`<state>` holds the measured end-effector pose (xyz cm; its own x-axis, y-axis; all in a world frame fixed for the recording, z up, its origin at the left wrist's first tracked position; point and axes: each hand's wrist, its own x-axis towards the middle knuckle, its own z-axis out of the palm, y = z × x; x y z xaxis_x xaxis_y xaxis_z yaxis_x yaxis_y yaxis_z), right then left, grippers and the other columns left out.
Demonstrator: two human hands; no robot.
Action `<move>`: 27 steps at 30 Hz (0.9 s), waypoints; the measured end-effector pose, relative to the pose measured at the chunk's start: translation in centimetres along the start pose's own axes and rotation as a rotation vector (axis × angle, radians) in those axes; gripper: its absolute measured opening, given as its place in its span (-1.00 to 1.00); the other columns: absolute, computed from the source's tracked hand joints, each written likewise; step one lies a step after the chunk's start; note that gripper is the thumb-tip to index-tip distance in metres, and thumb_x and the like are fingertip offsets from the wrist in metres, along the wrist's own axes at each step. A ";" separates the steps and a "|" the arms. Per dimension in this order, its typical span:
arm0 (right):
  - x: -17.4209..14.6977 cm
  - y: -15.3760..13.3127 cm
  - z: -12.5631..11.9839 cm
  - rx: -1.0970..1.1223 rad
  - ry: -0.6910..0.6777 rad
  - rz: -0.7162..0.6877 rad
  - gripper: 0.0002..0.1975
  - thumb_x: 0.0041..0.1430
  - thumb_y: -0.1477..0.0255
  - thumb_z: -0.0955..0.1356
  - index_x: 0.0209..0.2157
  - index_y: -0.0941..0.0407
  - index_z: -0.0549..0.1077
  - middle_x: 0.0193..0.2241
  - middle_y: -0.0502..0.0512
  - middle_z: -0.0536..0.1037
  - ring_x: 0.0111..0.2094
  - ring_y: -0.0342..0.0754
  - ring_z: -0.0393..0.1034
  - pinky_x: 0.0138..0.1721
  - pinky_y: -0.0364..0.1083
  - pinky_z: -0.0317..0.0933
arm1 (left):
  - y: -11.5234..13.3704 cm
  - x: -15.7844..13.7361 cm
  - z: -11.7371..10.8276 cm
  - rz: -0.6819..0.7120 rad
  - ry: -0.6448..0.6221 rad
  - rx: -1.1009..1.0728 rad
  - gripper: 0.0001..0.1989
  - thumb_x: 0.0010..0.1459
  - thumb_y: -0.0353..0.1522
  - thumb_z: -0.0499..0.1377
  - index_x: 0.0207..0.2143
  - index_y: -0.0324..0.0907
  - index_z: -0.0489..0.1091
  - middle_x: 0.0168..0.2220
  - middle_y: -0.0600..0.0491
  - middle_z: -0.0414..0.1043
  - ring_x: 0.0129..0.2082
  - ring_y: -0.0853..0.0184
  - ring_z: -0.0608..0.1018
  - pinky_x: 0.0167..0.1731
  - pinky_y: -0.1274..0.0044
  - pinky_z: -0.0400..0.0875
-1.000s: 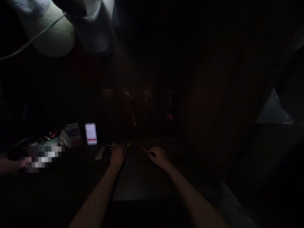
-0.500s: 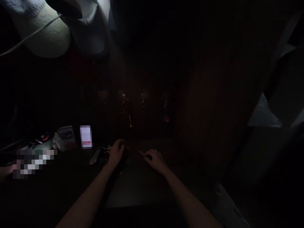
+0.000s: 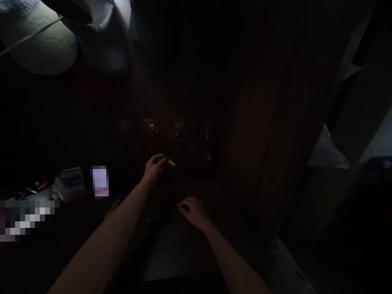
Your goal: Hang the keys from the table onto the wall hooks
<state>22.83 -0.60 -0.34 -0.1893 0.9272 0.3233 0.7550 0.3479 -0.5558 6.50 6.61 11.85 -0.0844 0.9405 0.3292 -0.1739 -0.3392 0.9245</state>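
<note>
My left hand (image 3: pixel 154 165) is raised toward the row of hooks, fingers pinched on a small hanging item with a yellow tag (image 3: pixel 171 163). What links the tag to the fingers is too dark to make out. Lower down, my right hand (image 3: pixel 192 208) rests over the dark tabletop (image 3: pixel 174 257), thumb and forefinger closed on a small thin object (image 3: pixel 177 205) whose kind I cannot tell. Small shiny metal pieces, possibly keys (image 3: pixel 149 224), lie on the tabletop between my forearms.
Metal hooks (image 3: pixel 177 126) line the dark back panel, a pinkish trinket (image 3: pixel 208 156) hanging at the right one. To the left stand a box (image 3: pixel 72 181) and a lit, blurred-out screen (image 3: pixel 100 181). Pale caps (image 3: pixel 49 45) hang at upper left.
My left hand has risen from the tabletop to the yellow-tagged item, which has shifted slightly. My right hand stays low, still pinching. The view has turned a little to the right.
</note>
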 end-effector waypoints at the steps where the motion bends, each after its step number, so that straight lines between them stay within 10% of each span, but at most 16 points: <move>1: 0.0 0.0 0.0 0.002 -0.002 -0.001 -0.83 0.13 0.34 0.25 -0.34 0.02 0.48 -0.20 0.02 0.49 -0.10 -0.06 0.29 -0.08 -0.05 0.06 | 0.4 0.3 0.4 0.003 -0.006 0.000 -0.67 -0.15 -0.30 0.23 -0.26 -0.18 0.34 -0.30 0.01 0.48 -0.32 0.38 0.53 -0.31 0.50 0.37; 27: 0.0 0.2 0.2 -0.009 0.066 -0.027 -0.66 0.18 0.15 0.19 -0.31 -0.04 0.53 -0.26 0.03 0.53 -0.17 -0.06 0.37 -0.18 -0.12 0.12 | 4.8 8.6 7.4 0.308 0.138 0.163 -0.74 -0.17 -0.38 0.26 -0.33 -0.27 0.43 -0.44 0.07 0.44 -0.38 0.39 0.48 -0.29 0.54 0.36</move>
<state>22.84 -0.49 -0.62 -0.1685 0.9061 0.3880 0.7560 0.3714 -0.5391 12.23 13.23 20.53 -0.2419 0.7795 0.5778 0.0378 -0.5874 0.8084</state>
